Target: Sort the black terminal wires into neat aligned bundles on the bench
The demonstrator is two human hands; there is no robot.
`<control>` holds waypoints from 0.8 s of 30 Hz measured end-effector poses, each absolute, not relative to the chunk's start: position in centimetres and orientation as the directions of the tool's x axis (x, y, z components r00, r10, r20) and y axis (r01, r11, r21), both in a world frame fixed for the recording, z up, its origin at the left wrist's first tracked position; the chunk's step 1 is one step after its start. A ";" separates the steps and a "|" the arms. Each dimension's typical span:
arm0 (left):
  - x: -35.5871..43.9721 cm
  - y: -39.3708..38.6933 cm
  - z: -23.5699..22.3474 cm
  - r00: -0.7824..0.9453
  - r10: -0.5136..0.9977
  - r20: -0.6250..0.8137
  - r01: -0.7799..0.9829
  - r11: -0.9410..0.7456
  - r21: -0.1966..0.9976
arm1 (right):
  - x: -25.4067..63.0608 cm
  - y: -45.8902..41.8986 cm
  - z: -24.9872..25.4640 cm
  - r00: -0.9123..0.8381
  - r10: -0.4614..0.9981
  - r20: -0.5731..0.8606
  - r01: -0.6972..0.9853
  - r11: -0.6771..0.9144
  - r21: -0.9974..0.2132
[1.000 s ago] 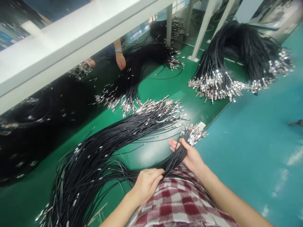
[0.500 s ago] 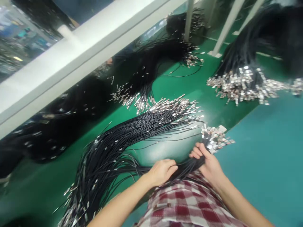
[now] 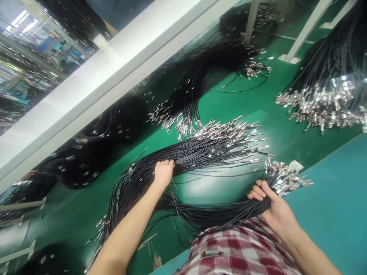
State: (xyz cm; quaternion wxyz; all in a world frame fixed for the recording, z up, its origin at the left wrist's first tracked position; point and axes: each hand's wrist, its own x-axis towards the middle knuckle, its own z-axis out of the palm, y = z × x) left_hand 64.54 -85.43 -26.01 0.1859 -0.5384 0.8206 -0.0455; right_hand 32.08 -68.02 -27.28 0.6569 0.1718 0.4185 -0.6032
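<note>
My right hand (image 3: 273, 204) is closed around a bunch of thin black cables (image 3: 220, 215), just behind its flat silver metal ends (image 3: 286, 175). This bunch sags leftward across my lap and runs into a larger heap of black cables (image 3: 189, 152) on the floor. On the upper side of that heap rests my left hand (image 3: 164, 173), its fingers curled over the strands. Shiny metal tips fan out at the heap's right end. Its lower left part is partly hidden by my left forearm.
A pale metal frame beam (image 3: 120, 61) crosses the upper left at a slant. More black cable bundles lie on the green floor (image 3: 229, 103) beyond and beneath it. At the right hangs a thick bundle with silver ends (image 3: 329, 101). White frame legs (image 3: 306, 34) stand behind.
My left hand has left the bunch on my lap and moved up and left onto the larger cable heap. The right hand keeps its hold. The view has shifted slightly.
</note>
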 end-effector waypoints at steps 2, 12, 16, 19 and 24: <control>65.1 -84.3 -25.7 -0.412 -0.891 -0.191 -0.864 0.448 -0.229 | 32.0 -67.9 -27.4 -0.076 -0.645 -0.761 0.934 0.222 -0.281; 64.3 -82.6 -20.8 -0.485 -0.872 -0.063 -0.874 0.484 0.031 | 32.1 -67.7 -27.1 -0.089 -0.638 -0.765 0.941 0.197 -0.274; 62.6 -81.3 -19.9 -0.425 -0.803 -0.417 -0.900 0.325 0.290 | 32.0 -67.7 -27.2 -0.086 -0.650 -0.755 0.946 0.185 -0.267; 59.0 -82.4 -22.3 -0.331 -0.624 -0.708 -0.911 0.013 0.413 | 32.1 -67.7 -27.2 -0.084 -0.660 -0.747 0.944 0.187 -0.272; 50.5 -87.8 -22.8 -0.233 -0.642 -0.731 -0.792 -0.311 0.526 | 32.3 -67.8 -26.8 -0.102 -0.680 -0.726 0.933 0.188 -0.307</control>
